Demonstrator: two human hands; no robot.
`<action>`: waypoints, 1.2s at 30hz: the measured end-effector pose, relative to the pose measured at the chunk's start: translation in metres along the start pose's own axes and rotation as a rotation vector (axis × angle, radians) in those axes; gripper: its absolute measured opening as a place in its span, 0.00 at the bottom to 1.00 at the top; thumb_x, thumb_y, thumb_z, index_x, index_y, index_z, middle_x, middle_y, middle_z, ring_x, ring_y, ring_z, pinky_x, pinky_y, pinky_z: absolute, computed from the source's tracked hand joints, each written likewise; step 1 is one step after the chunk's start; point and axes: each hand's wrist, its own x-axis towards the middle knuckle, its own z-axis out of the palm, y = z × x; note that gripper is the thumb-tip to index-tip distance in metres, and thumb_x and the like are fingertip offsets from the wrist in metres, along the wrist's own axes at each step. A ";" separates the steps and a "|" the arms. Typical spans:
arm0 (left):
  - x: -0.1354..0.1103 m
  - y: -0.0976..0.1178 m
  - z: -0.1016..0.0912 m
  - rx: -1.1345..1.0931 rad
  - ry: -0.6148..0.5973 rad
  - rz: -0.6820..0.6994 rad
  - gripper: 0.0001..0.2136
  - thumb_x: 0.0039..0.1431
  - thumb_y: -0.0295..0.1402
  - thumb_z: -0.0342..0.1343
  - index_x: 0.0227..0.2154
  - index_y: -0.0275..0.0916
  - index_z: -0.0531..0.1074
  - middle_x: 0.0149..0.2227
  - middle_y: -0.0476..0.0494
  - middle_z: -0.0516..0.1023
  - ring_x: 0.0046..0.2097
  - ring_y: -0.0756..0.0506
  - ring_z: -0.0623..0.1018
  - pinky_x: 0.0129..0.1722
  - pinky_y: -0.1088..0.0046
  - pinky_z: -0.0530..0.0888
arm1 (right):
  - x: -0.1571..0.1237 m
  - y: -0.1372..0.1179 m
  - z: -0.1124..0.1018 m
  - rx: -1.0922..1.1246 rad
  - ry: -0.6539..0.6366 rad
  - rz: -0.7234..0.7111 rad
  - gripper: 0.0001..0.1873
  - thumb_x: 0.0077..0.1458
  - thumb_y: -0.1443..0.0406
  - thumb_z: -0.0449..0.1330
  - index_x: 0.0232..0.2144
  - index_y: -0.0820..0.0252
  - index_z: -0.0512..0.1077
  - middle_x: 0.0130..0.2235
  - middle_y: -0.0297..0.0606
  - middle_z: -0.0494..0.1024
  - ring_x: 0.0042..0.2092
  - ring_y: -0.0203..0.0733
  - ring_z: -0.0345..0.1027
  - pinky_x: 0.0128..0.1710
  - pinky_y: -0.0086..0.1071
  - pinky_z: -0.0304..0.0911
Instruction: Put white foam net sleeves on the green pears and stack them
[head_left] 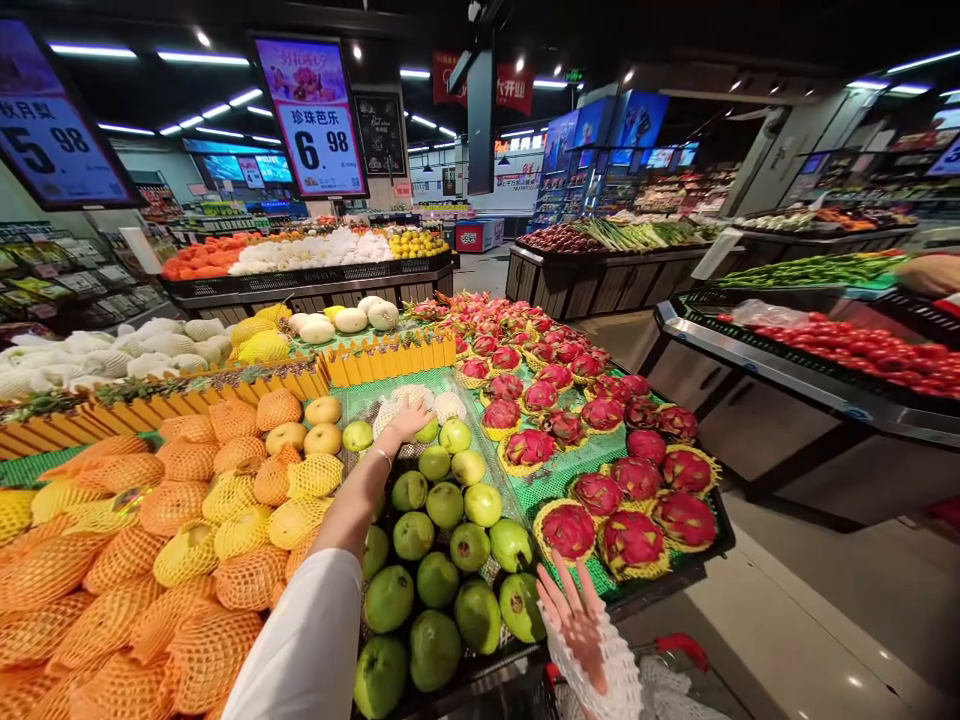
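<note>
My left hand (409,420) is stretched to the back of a bin of green guavas (444,505), its fingers reaching over a white foam fruit net (394,403) and a guava beside it. What lies under the fingers is partly hidden. Another white foam-netted piece (450,406) sits just right of it. My right hand (576,622) is at the front edge of the display, palm up with fingers spread. A white foam net sleeve (611,660) is wrapped around its palm and wrist; nothing is gripped in the fingers.
Netted orange and yellow fruit (187,500) fill the left side. Dragon fruit (556,425) lie on green matting to the right. A low orange fence (394,360) stands behind the guavas. A red-handled cart (682,650) is below my right hand. Tomatoes (877,355) are on another stand.
</note>
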 end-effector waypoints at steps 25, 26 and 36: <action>-0.028 0.038 0.008 -0.577 0.354 -0.346 0.28 0.53 0.38 0.65 0.54 0.35 0.64 0.47 0.40 0.79 0.48 0.39 0.78 0.49 0.62 0.73 | 0.021 0.012 -0.004 0.153 0.254 0.292 0.19 0.51 0.49 0.67 0.47 0.34 0.77 0.55 0.34 0.80 0.54 0.50 0.76 0.62 0.52 0.62; -0.028 0.039 0.008 -0.577 0.346 -0.346 0.28 0.52 0.38 0.65 0.54 0.36 0.64 0.48 0.40 0.79 0.48 0.38 0.78 0.50 0.62 0.72 | 0.020 0.011 -0.004 0.152 0.250 0.290 0.19 0.51 0.49 0.67 0.47 0.33 0.77 0.55 0.33 0.79 0.54 0.49 0.76 0.61 0.51 0.63; -0.041 0.058 0.012 -0.595 0.297 -0.302 0.30 0.52 0.38 0.63 0.56 0.34 0.61 0.54 0.38 0.75 0.55 0.35 0.74 0.56 0.58 0.70 | 0.017 0.015 0.002 0.098 0.199 0.232 0.17 0.60 0.50 0.58 0.51 0.35 0.74 0.57 0.34 0.78 0.55 0.46 0.75 0.59 0.52 0.65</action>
